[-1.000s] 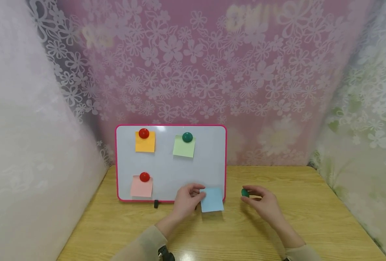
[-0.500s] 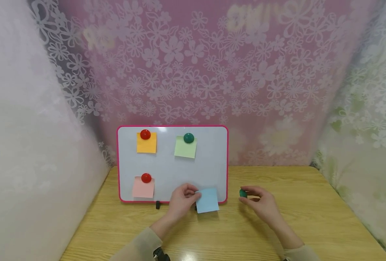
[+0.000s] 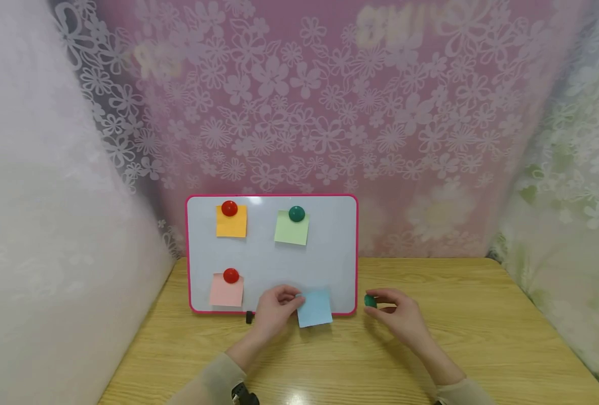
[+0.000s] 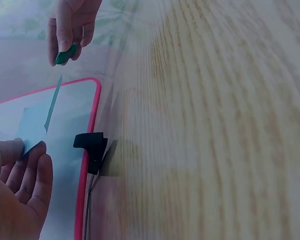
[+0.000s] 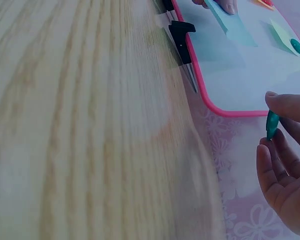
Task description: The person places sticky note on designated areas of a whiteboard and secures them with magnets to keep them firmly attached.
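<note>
My left hand (image 3: 275, 309) pinches a blue sticky note (image 3: 315, 308) by its left edge, in front of the lower right part of a pink-framed whiteboard (image 3: 269, 259). To the right of the board, my right hand (image 3: 399, 315) holds a round green magnet (image 3: 370, 302) between thumb and fingertips. The right wrist view shows this magnet (image 5: 272, 124) edge-on, near the board's corner. On the board, red magnets hold an orange note (image 3: 232, 223) at the upper left and a pink note (image 3: 226, 292) at the lower left. A green magnet (image 3: 296, 214) holds a light green note (image 3: 291, 230).
The board stands on a wooden table (image 3: 431, 281) against a floral curtain (image 3: 299, 112). Black stand feet (image 3: 249, 317) grip its lower frame; one stand clip (image 4: 92, 145) shows close up in the left wrist view. White sheets hang at both sides.
The left hand has carried the blue note leftward across the board's lower right. The right hand with the green magnet has shifted slightly left too. The head view has turned a little.
</note>
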### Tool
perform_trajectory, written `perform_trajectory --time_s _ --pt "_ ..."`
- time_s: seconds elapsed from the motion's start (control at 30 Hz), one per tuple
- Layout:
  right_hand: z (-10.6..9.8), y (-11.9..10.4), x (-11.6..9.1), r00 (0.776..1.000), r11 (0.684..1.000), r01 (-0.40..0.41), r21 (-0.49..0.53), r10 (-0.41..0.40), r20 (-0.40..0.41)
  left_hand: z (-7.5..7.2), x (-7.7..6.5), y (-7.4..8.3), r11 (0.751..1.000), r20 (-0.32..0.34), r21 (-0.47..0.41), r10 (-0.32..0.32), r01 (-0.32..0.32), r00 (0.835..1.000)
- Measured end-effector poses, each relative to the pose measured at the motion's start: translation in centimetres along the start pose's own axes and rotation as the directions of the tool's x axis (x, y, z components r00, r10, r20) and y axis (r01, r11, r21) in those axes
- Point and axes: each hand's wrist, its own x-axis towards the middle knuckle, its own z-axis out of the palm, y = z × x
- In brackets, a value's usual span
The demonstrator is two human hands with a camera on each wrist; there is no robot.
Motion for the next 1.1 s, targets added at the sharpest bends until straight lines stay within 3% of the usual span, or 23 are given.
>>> perform_trajectory --time_s 0.27,0.4,1.1 --pt "1.0 -0.2 0.3 0.988 0.984 0.152 -0.09 -0.153 -0.004 -0.8 0.1 0.2 1.0 -0.014 0.009 -0.014 0.014 1.0" --pt "1.5 -0.5 0.4 0.981 0.978 0.194 -0.081 -0.193 0.013 -1.1 0.1 0.3 1.0 -0.024 0.005 -0.009 0.009 1.0" --pt "3.8 -2.0 0.7 0.979 0.98 0.201 -0.018 -0.2 0.04 -2.1 0.2 -0.2 1.0 -0.095 0.003 0.0 0.001 0.995"
